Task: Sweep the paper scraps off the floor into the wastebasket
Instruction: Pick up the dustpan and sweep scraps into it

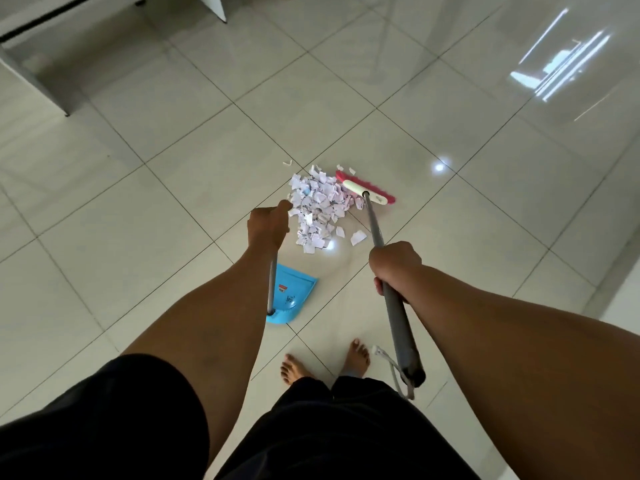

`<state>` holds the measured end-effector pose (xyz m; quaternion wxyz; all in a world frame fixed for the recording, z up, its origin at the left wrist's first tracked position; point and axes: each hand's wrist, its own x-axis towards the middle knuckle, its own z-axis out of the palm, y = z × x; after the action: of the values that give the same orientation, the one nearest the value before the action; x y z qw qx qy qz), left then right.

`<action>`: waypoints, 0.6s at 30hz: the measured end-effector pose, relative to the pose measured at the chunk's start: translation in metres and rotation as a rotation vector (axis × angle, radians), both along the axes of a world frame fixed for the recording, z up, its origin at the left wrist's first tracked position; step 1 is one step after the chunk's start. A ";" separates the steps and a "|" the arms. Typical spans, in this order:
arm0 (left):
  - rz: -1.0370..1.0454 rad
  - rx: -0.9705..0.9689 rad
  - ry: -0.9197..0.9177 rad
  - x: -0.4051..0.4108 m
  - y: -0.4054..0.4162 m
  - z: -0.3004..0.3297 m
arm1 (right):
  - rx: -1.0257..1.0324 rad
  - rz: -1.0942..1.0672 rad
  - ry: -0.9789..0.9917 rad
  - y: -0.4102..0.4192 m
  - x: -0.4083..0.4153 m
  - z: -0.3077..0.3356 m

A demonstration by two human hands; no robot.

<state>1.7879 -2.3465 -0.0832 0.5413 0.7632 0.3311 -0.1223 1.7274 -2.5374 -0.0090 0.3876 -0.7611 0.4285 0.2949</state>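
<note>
**Two hands, two handles, one heap of scraps**

Both of my hands are occupied. My left hand [268, 226] is closed around the top of the grey upright handle of the blue dustpan [292, 294], which sits on the tiled floor [138, 209] just in front of my bare feet [325, 362], its open mouth facing away from me toward the paper. My right hand [393, 268] is wrapped tight on the grey shaft of the broom [367, 192], gripping partway along it, with the black end cap and a hanging loop of cord below my wrist.

The broom head, cream on top with pink bristles, rests on the floor at the far right edge of the paper scraps [317, 209], touching them. The scraps are gathered in one loose white pile between the broom head and the dustpan, near the pan's mouth but not in it. A few strays lie apart: one small curl [287, 163] beyond the pile and a couple of larger bits on its near right side.

I cannot see a wastebasket from here.
</note>
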 end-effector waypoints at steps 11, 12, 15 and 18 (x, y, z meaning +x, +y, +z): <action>-0.026 -0.008 -0.084 0.027 -0.035 -0.018 | 0.000 -0.103 0.025 -0.035 0.019 -0.005; -0.040 -0.010 -0.075 0.030 -0.036 -0.020 | 0.000 -0.098 0.041 -0.034 0.019 -0.003; -0.094 -0.012 -0.052 0.042 -0.041 -0.022 | 0.014 -0.089 0.069 -0.027 0.020 -0.001; -0.145 -0.012 -0.046 0.063 -0.046 -0.017 | 0.026 -0.066 0.050 -0.016 0.026 -0.002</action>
<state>1.8512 -2.3928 -0.1007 0.5430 0.7847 0.2614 -0.1454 1.7534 -2.5533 -0.0109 0.3961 -0.7339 0.4589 0.3065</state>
